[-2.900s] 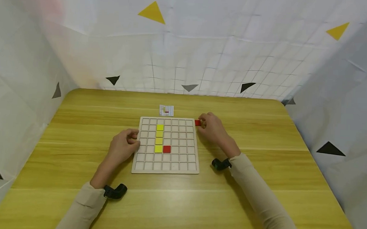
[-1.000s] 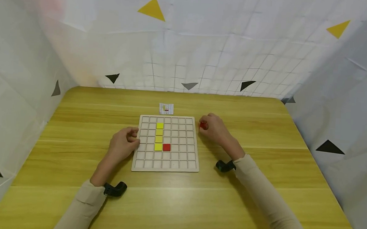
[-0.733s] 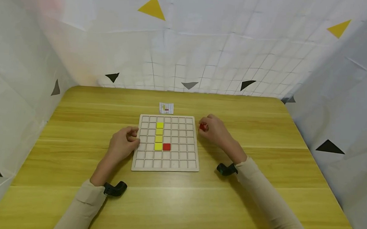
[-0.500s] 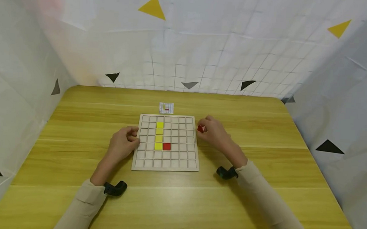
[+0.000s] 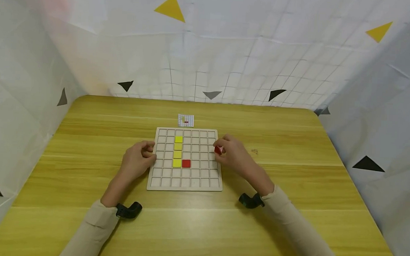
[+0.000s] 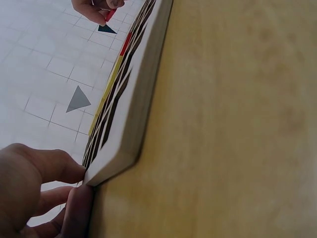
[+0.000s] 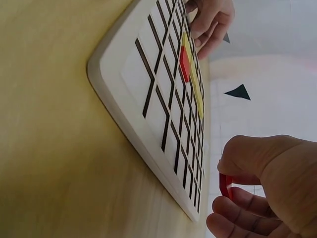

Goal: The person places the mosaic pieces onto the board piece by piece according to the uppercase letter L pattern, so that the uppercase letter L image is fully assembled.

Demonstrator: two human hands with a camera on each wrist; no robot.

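Observation:
A pale wooden grid board (image 5: 184, 189) lies flat on the table. One column holds several yellow square tiles (image 5: 178, 154), and a red tile (image 5: 186, 163) sits right of the lowest one. At the board's left edge, my left hand (image 5: 136, 157) holds the rim with thumb and bent fingers; the left wrist view shows its fingertips (image 6: 79, 173) against that edge. My right hand (image 5: 236, 156) pinches another red tile (image 5: 219, 149) between thumb and fingers, tilted, over the board's right edge. In the right wrist view this red tile (image 7: 225, 186) is partly covered by the fingers.
Behind the board lies a small paper card (image 5: 186, 120) printed with a grid and coloured squares. The wooden table (image 5: 200, 231) extends around the board. White sheeting (image 5: 229, 49) with triangles stands behind the table and at both sides.
My right hand has taken the red tile from beside the board's upper right corner. It has carried the tile left and nearer, over the right rim. My left hand has stayed put.

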